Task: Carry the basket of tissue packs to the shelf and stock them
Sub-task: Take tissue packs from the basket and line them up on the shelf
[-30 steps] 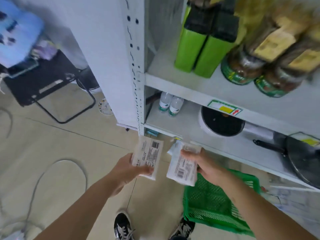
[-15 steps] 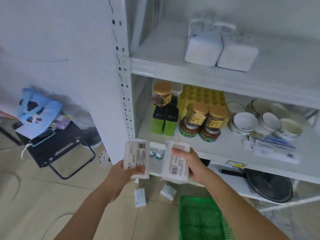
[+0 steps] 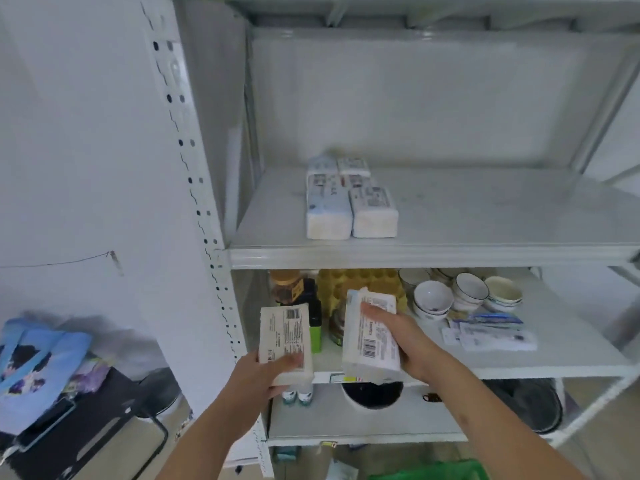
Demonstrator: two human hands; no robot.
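My left hand [image 3: 258, 377] grips a white tissue pack [image 3: 285, 336] with its barcode label facing me. My right hand [image 3: 403, 344] holds a second tissue pack [image 3: 369, 337], tilted a little. Both packs are held up in front of the middle shelf of the white rack. On the upper shelf [image 3: 485, 216] lie several tissue packs [image 3: 346, 202] in two rows at the left. The green basket [image 3: 429, 472] shows only as a rim at the bottom edge, on the floor below my right arm.
The middle shelf carries jars [image 3: 285, 285], a green box [image 3: 315, 336], a yellow egg tray [image 3: 360, 282], white bowls [image 3: 464, 294] and flat packets [image 3: 491, 334]. Pans [image 3: 372, 393] lie on the lower shelf. A black stool with blue cloth [image 3: 34, 368] stands at the left.
My view has tilted up from the floor and basket to the upper shelf. Both hands have risen with their tissue packs, from knee height to the middle shelf's level.
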